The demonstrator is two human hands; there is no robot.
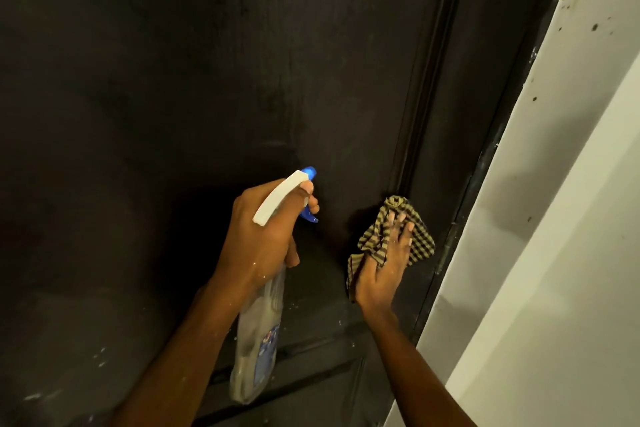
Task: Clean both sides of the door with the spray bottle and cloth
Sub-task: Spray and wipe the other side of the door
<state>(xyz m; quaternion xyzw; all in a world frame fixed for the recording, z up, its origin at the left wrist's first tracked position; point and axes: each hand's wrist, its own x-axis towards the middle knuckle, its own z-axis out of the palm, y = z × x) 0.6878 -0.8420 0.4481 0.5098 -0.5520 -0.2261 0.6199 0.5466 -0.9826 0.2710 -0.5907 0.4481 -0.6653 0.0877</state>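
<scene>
Two hands: both at the door, one tool in each.
Spray side: the left hand (263, 236) has its fingers wrapped round the neck of the spray bottle (256, 350), forefinger curled at the blue trigger (310, 217). The bottle hangs below the fist and the nozzle (310, 173) faces the door, just left of the cloth.
Wipe side: the right hand (381, 274) lies flat with its fingers straight and a little spread, pressing the checked cloth (420, 243) to the panel without pinching it.
Cloth advice: it is bunched, so little of it probably meets the surface. Folding it flat would give broader contact.
Door (173, 80): dark and dull, with pale specks low on the left.
Step, as judged: wiping this face near its right edge, spray at the ready.
Doing it well: short bursts ahead of the cloth, not onto the knuckles. Overlap the strokes and work downward to catch drips.
Moulding (426, 97): the cloth sits just beside it, and a folded edge would suit the groove.
Hinge (446, 246): wipe round it lightly.
Beyond: door frame (502, 97), then a white wall (571, 218) with dark spots.
Other side: not in view.
</scene>
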